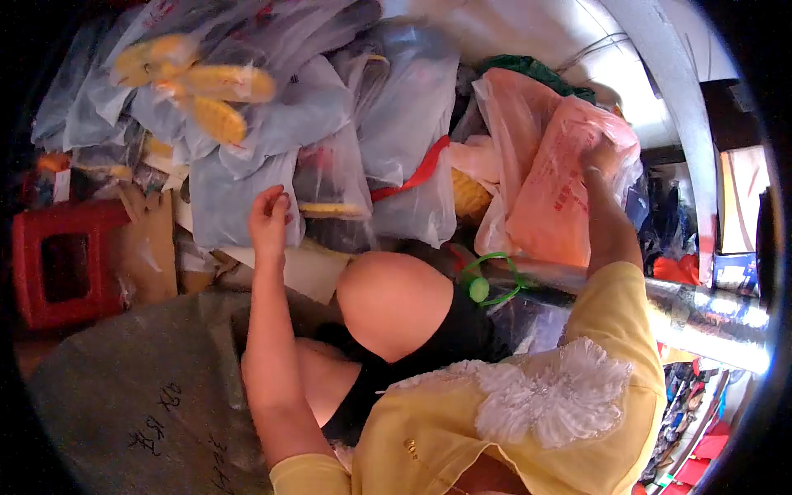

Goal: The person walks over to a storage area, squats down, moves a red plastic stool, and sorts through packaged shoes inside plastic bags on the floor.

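Observation:
My right hand is at the upper right edge of a clear plastic bag with salmon-pink folded cloth inside and red print on it. Plastic bunches around this hand, and its fingers look closed on the bag, though they are blurred. My left hand is raised in front of a clear bag of grey-blue cloth. Its fingers are loosely bent and apart, with nothing in them. Beside it lies a bag with a yellow strip along its lower edge.
Several bagged grey-blue bundles are piled at the back, with yellow banana-shaped pieces on top. A red plastic stool stands left of a cardboard piece. A dark grey sack lies front left. A shiny metal tube runs at right.

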Tool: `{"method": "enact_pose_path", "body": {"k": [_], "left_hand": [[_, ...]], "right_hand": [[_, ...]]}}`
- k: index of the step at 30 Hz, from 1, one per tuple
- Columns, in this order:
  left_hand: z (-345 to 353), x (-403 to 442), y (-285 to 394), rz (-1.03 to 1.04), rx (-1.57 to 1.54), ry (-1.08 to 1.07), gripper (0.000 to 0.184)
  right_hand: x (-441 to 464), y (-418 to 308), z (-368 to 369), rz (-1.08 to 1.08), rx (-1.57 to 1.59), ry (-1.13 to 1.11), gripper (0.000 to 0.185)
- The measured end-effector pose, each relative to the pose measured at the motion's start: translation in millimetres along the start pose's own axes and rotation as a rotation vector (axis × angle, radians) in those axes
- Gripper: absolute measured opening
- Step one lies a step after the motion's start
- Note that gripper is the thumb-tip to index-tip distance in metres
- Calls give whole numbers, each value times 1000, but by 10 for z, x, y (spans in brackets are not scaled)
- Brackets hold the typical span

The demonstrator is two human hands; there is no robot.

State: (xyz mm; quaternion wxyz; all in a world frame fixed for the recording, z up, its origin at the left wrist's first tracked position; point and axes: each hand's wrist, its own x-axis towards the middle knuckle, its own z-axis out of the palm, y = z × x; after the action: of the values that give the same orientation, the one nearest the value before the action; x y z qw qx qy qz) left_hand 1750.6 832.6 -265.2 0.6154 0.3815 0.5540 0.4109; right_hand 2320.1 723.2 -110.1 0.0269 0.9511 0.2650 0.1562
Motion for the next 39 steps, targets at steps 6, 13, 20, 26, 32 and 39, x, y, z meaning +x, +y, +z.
{"method": "enact_pose_path", "body": {"k": [6, 13, 20, 26, 32, 39], "left_hand": [[-4, 39, -30, 46, 44, -13, 20], [51, 12, -29, 118, 106, -44, 20], [100, 3, 47, 201, 102, -78, 18], [125, 90, 3, 181, 66, -80, 17], [86, 148, -84, 187, 87, -86, 19], [108, 81, -6, 173, 93, -95, 22]], "right_hand": [[-855, -1850, 1268, -172, 1009, -1243, 34], [-1618, -2603, 946, 132, 1103, -1056, 60], [-630, -3142, 1052, -410, 1286, -722, 56], [-254, -3344, 296, -192, 1429, -801, 35], [-341, -3249, 142, -128, 1374, -838, 34], [-539, -2889, 159, 71, 1523, -1102, 31]]}}
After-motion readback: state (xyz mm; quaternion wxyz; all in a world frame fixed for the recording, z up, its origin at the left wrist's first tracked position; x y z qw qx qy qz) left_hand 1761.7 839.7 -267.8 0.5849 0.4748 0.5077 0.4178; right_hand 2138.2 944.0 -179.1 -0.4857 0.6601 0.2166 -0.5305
